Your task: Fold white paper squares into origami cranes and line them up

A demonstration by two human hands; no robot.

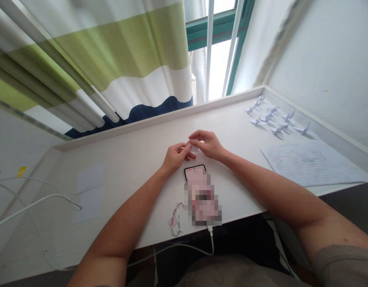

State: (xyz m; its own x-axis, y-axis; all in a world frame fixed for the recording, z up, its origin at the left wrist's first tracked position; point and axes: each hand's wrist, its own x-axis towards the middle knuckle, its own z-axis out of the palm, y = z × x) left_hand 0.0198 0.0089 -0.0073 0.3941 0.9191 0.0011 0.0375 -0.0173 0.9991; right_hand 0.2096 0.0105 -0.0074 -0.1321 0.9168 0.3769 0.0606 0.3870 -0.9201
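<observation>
My left hand (176, 156) and my right hand (208, 143) meet over the middle of the white desk (136, 159). Both pinch a small white folded piece of paper (193, 148) between their fingertips, just above the desk surface. Most of the paper is hidden by my fingers. A phone (201, 195) lies on the desk right below my hands, its screen lit and a white charging cable (210, 239) plugged into its near end.
Several white paper cranes (273, 117) sit at the far right corner. A lined printed sheet (309, 163) lies to the right. Two stacks of white paper squares (89, 187) lie to the left, beside white cables (37, 199). A small pink bracelet (174, 219) rests near the phone.
</observation>
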